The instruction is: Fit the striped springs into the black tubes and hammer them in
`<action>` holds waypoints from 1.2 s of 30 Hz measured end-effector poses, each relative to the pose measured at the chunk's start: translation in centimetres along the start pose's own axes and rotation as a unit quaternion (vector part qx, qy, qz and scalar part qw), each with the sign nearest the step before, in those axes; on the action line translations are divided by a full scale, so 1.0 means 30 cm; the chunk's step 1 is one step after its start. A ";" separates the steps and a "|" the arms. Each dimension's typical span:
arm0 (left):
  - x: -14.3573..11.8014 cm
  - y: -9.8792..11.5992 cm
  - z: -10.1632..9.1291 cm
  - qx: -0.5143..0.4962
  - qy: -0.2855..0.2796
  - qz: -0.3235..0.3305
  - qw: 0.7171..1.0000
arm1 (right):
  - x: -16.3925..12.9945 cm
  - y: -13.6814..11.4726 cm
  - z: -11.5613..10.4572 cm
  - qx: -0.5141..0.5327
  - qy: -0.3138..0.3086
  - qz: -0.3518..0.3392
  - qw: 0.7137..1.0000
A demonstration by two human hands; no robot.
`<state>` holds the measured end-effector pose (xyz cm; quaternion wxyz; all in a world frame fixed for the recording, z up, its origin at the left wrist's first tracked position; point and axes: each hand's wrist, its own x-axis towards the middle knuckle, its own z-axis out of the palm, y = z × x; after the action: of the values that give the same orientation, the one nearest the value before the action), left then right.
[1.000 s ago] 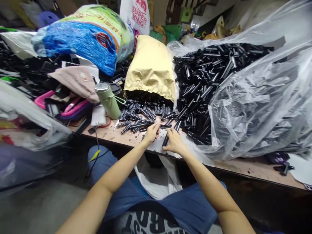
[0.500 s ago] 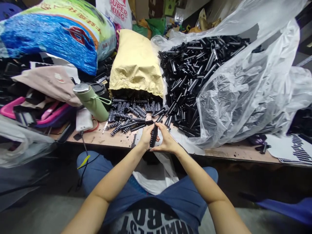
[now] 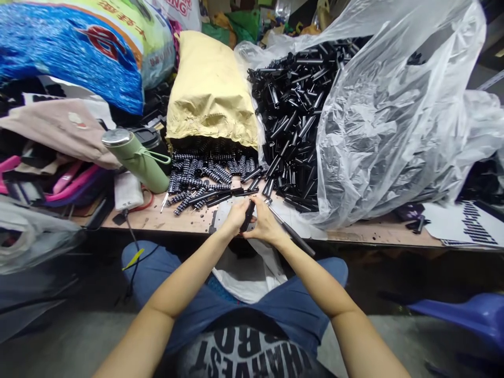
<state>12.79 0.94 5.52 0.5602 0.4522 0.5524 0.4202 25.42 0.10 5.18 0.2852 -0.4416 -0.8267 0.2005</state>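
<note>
Left hand (image 3: 235, 218) and right hand (image 3: 264, 226) meet at the near table edge (image 3: 374, 239), fingers of both pinched on one short black plastic tube (image 3: 248, 216). Black coil springs (image 3: 200, 181) lie just beyond, left of the heap of black tubes (image 3: 293, 113) in clear plastic sheeting (image 3: 378, 131).

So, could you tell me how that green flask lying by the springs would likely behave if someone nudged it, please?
The green flask lies tilted on its side, and its body is round, so a push would probably roll it. Its loop handle and the heap of springs beside it might stop it soon. It looks rigid, with a metal lid, so it is probably heavy for its size if full.
</note>
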 end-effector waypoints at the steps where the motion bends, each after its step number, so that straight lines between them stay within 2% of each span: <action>1: -0.005 -0.029 0.002 0.079 0.017 0.076 0.994 | -0.006 0.001 0.016 -0.028 0.007 0.017 0.999; 3: -0.014 -0.088 0.003 0.241 0.037 0.212 0.947 | -0.026 0.008 0.036 -0.081 0.013 0.053 0.995; 5: -0.015 -0.137 -0.006 0.369 0.021 0.289 0.883 | -0.060 0.025 0.026 -0.135 0.002 0.079 0.988; 8: 0.003 -0.174 -0.039 0.478 -0.039 0.349 0.805 | -0.134 0.066 -0.054 -0.248 -0.002 0.164 0.955; 11: 0.024 -0.175 -0.077 0.510 -0.108 0.401 0.753 | -0.210 0.094 -0.161 -0.318 -0.030 0.268 0.909; 14: 0.029 -0.162 -0.101 0.535 -0.113 0.414 0.728 | -0.258 0.070 -0.219 -0.263 -0.031 0.303 0.916; 17: 0.019 -0.151 -0.105 0.561 -0.085 0.403 0.718 | -0.273 0.016 -0.213 -0.208 -0.008 0.292 0.933; 21: -0.014 -0.154 -0.063 0.576 -0.061 0.379 0.722 | -0.251 -0.043 -0.193 -0.204 -0.108 0.293 0.928; 23: -0.039 -0.168 -0.024 0.580 -0.047 0.377 0.721 | -0.227 -0.078 -0.194 -0.193 -0.094 0.283 0.935; 25: -0.061 -0.186 0.013 0.581 -0.041 0.378 0.720 | -0.199 -0.123 -0.188 -0.167 -0.055 0.246 0.953; 26: -0.069 -0.195 0.027 0.580 -0.042 0.376 0.721 | -0.186 -0.146 -0.178 -0.157 -0.055 0.223 0.960; 28: -0.072 -0.208 0.042 0.578 -0.048 0.371 0.726 | -0.162 -0.184 -0.150 -0.158 -0.112 0.186 0.963; 31: -0.059 -0.200 0.041 0.562 -0.066 0.369 0.737 | -0.141 -0.204 -0.116 -0.187 -0.203 0.169 0.946; 34: -0.062 -0.156 0.032 0.555 -0.059 0.315 0.768 | -0.138 -0.177 -0.136 -0.179 -0.172 0.195 0.949; 36: -0.080 -0.114 0.016 0.547 -0.090 0.282 0.783 | -0.143 -0.136 -0.170 -0.181 -0.132 0.223 0.949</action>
<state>13.08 -2.21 2.76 0.1226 0.8541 0.4844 0.1443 28.14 -5.29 10.16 0.0368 -0.6288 -0.7595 0.1625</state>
